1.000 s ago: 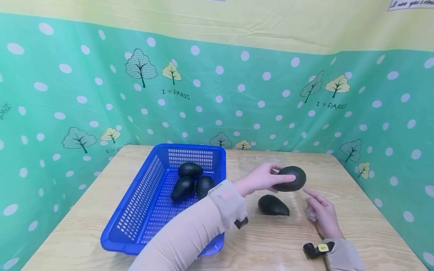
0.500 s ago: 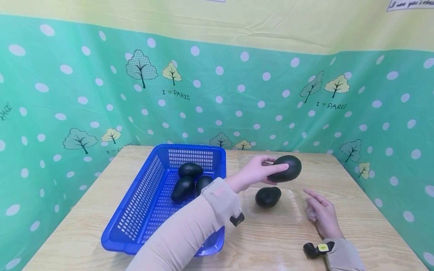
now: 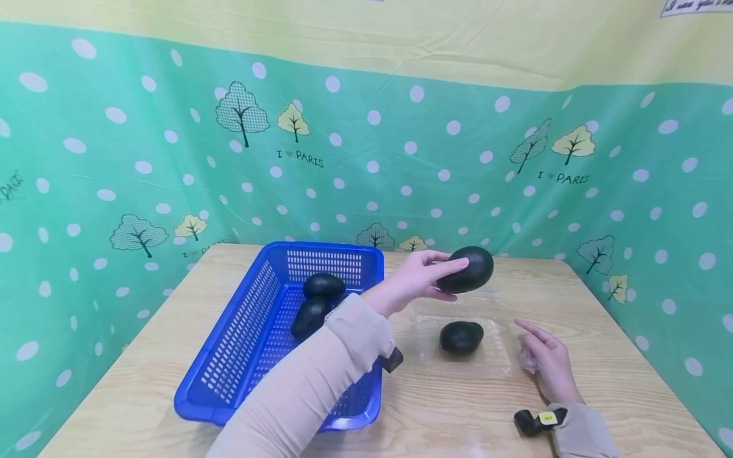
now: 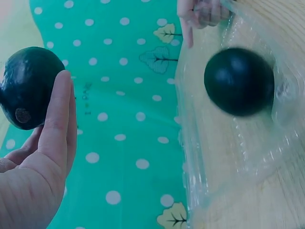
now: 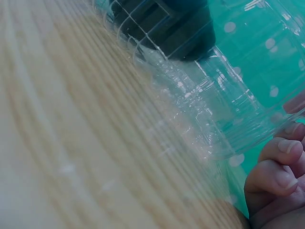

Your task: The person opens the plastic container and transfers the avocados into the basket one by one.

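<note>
My left hand (image 3: 409, 280) holds a dark avocado (image 3: 472, 270) in the air above the back of a transparent plastic box (image 3: 420, 353); the left wrist view shows the fingers along this held avocado (image 4: 33, 86). A second avocado (image 3: 461, 338) lies in the box. My right hand (image 3: 551, 369) rests beside the box's right side, its index finger extended and the others loosely curled. In the right wrist view those curled fingers (image 5: 274, 179) are near the box's rim, with no thing seen in them.
A blue plastic basket (image 3: 214, 356) stands left of the box, with avocados (image 3: 310, 317) inside; my left sleeve hides part of its contents. The wooden table (image 3: 607, 356) is bounded by a green dotted curtain (image 3: 435, 152) behind and at both sides.
My left hand has moved back and to the left with the held avocado, rising a little. The avocado in the box has rolled and turned. The right hand has stayed in place.
</note>
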Motion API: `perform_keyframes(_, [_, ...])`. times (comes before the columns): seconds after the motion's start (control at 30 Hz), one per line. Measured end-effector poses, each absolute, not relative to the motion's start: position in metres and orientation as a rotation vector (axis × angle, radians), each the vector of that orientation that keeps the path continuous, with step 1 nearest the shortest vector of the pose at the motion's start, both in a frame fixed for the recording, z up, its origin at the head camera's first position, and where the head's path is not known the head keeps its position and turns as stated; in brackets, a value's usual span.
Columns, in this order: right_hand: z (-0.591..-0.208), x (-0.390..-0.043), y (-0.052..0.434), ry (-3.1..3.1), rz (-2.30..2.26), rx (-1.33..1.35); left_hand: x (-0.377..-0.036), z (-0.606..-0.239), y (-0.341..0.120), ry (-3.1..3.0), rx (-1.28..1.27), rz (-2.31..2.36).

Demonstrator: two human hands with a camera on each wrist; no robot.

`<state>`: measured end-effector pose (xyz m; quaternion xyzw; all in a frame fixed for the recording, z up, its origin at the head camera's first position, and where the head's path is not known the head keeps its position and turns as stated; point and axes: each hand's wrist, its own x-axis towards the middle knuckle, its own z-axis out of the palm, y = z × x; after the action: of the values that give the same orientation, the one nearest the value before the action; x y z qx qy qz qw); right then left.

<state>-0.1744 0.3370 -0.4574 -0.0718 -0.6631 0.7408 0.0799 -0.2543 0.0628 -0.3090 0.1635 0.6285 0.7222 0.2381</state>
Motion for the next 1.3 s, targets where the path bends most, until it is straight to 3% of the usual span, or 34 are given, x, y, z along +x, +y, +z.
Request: perform_keyframes(1.3, [-0.458, -0.175, 0.338, -1.974, 2.222, -0.209, -0.264, -0.315, 0.000, 1.818, 0.366, 2.046])
